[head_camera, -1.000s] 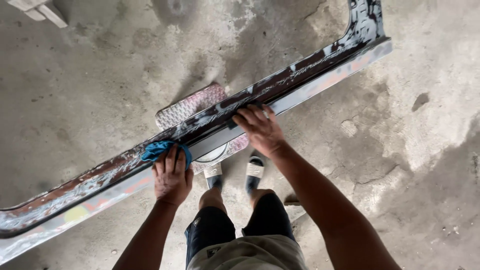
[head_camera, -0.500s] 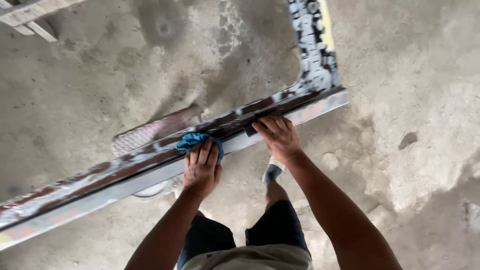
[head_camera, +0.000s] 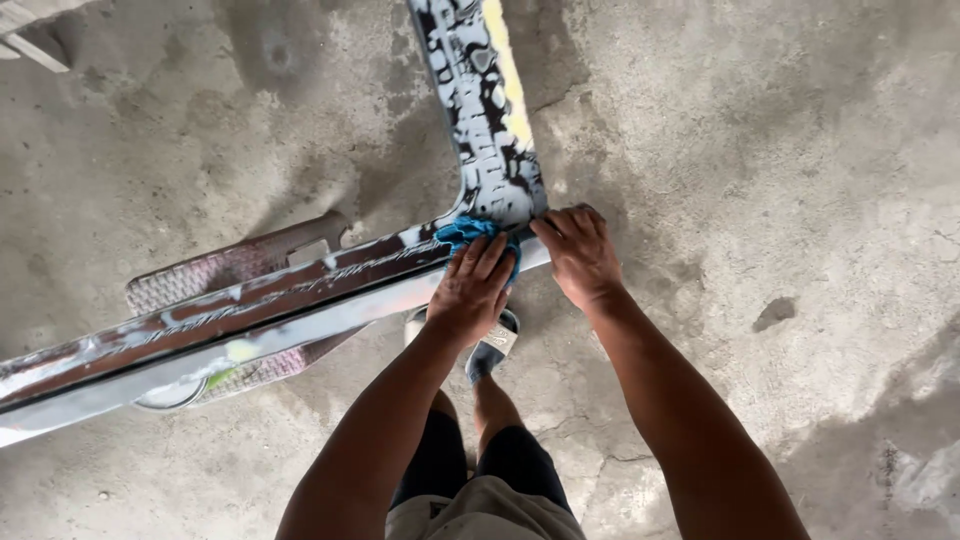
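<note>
The left hand (head_camera: 472, 290) presses flat on a blue cloth (head_camera: 470, 232) at the corner of the paint-flecked metal frame (head_camera: 300, 290). Just beside it, the right hand (head_camera: 578, 255) grips the frame's corner edge. A stool (head_camera: 225, 270) stands beneath, on the concrete floor (head_camera: 760, 150).

Both forearms are bare from the elbow down; no sleeves, gloves, watch or rings are visible. The left hand (head_camera: 472, 290) and the right hand (head_camera: 577, 255) are likewise uncovered, with short fingernails. The lower body wears dark shorts (head_camera: 470, 465), ending above the knee, with a light grey-beige garment (head_camera: 480, 512) showing at the waist along the bottom edge of the view. The lower legs are bare. One foot is visible and wears an open slide sandal (head_camera: 490, 345) with a white sole and a dark strap carrying a light marking. The other foot is hidden.
</note>
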